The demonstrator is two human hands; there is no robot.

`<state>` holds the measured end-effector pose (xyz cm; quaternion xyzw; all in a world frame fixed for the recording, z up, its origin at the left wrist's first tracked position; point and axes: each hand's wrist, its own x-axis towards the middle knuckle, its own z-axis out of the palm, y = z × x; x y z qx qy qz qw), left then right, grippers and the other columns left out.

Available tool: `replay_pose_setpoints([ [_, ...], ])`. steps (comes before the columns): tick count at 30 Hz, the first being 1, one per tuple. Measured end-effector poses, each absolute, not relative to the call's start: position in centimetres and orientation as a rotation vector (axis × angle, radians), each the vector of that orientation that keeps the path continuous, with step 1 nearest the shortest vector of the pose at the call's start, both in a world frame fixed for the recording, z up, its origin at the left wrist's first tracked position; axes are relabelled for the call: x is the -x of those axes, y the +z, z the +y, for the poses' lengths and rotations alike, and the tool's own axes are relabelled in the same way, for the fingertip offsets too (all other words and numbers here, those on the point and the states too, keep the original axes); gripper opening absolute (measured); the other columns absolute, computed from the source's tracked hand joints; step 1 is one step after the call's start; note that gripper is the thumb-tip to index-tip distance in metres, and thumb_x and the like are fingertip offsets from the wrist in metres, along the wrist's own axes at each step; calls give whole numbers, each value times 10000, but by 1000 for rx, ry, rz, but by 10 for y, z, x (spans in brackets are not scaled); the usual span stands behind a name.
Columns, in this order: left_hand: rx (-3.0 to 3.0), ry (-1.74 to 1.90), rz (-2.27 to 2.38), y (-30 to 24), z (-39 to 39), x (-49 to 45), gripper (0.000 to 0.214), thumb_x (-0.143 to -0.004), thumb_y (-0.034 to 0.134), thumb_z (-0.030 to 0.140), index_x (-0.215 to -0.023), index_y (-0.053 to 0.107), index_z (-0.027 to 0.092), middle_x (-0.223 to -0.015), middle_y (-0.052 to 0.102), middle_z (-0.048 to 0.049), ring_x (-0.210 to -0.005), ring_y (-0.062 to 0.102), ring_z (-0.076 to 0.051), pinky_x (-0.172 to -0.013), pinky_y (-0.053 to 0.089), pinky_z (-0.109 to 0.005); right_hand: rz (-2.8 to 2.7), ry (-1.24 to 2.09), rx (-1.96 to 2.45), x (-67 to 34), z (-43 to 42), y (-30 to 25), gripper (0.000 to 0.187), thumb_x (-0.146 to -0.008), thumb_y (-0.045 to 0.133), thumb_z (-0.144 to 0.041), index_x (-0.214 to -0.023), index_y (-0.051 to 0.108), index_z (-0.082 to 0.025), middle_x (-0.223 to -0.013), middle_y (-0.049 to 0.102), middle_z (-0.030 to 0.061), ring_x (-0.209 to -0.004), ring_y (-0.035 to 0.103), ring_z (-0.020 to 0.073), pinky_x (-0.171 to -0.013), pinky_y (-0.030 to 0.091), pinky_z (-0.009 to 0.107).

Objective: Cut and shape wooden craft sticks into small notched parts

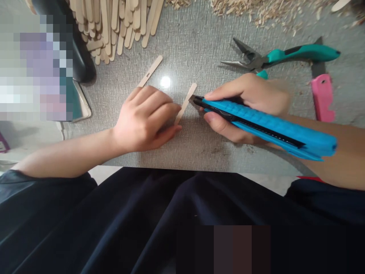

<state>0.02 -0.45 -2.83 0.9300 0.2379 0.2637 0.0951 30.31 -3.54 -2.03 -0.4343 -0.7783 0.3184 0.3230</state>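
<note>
My left hand (pixel 148 118) is curled, its fingertips pressing the near end of a wooden craft stick (pixel 186 101) flat on the grey mat (pixel 199 45). My right hand (pixel 251 106) grips a blue utility knife (pixel 265 125), whose black tip touches the right side of that stick near its far end. A second stick (pixel 151 70) with a slot cut in it lies just beyond my left hand.
A heap of plain craft sticks (pixel 114 23) sits at the back left beside a dark object (pixel 82 57). Teal-handled pliers (pixel 279 57) and a pink cutter (pixel 322 95) lie at the right. Wood shavings (pixel 256 11) cover the far edge.
</note>
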Motion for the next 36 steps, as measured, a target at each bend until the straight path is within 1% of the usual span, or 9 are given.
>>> replay_pose_setpoints([
  [6,-2714,683,834,-37,4,3,556,-1177,601,657,-1515,681,224,-1400,800,-147,-1249,759,-329,-1007,629,-545,-2128,714,1025,-304,-35,-20,210,-1098,748,-381,-1308,743,-391,-737,740,-82,-575,701,211,-577,606,399],
  [10,-2585,471,844,-36,3,5,712,-1127,666,728,-1695,602,303,-1677,668,-204,-1556,651,-492,-1235,540,-707,-2246,805,1048,-311,-32,-25,263,-1072,768,-429,-1333,742,-428,-813,790,-58,-717,788,245,-676,667,423],
  [13,-2554,362,809,-36,2,5,753,-1096,743,683,-1750,570,352,-1824,555,-227,-1723,508,-573,-1305,462,-805,-2266,813,957,-312,-29,-30,282,-1055,801,-423,-1332,745,-413,-771,751,-65,-720,789,248,-665,639,417],
  [16,-2542,319,790,-37,2,4,781,-1075,797,594,-1782,541,383,-1901,494,-203,-1826,382,-576,-1363,415,-836,-2226,777,839,-310,-27,-30,322,-1043,843,-338,-1344,749,-402,-763,739,-81,-660,758,222,-627,597,385],
  [20,-2528,290,767,-38,3,4,866,-1057,810,595,-1829,489,370,-1945,458,-178,-1875,324,-540,-1456,344,-825,-2230,760,807,-308,-26,-28,429,-1035,830,-250,-1408,746,-443,-816,779,-76,-682,777,228,-636,612,385],
  [23,-2523,280,751,-39,4,4,917,-1048,810,628,-1850,465,347,-1963,434,-185,-1878,326,-535,-1482,323,-818,-2240,745,783,-310,-25,-28,457,-1031,839,-258,-1429,735,-459,-817,785,-82,-684,782,226,-627,619,379],
  [28,-2522,260,736,-38,5,4,957,-1028,835,644,-1849,471,314,-1963,426,-208,-1862,349,-551,-1474,325,-829,-2293,881,993,-317,-26,-33,283,-1075,808,-471,-1353,784,-423,-820,793,-44,-744,790,238,-706,673,393],
  [30,-2525,264,745,-37,5,3,961,-1019,849,642,-1842,480,312,-1960,429,-210,-1856,357,-557,-1470,321,-837,-2302,946,1039,-317,-28,-34,279,-1077,793,-530,-1328,806,-408,-842,804,-25,-760,786,235,-714,678,384],
  [36,-2572,271,731,-33,4,1,942,-1005,896,562,-1833,493,360,-1944,468,-188,-1873,329,-542,-1472,330,-839,-2241,979,1025,-307,-29,-30,244,-1053,788,-498,-1276,788,-397,-863,790,-29,-724,753,226,-706,679,399],
])
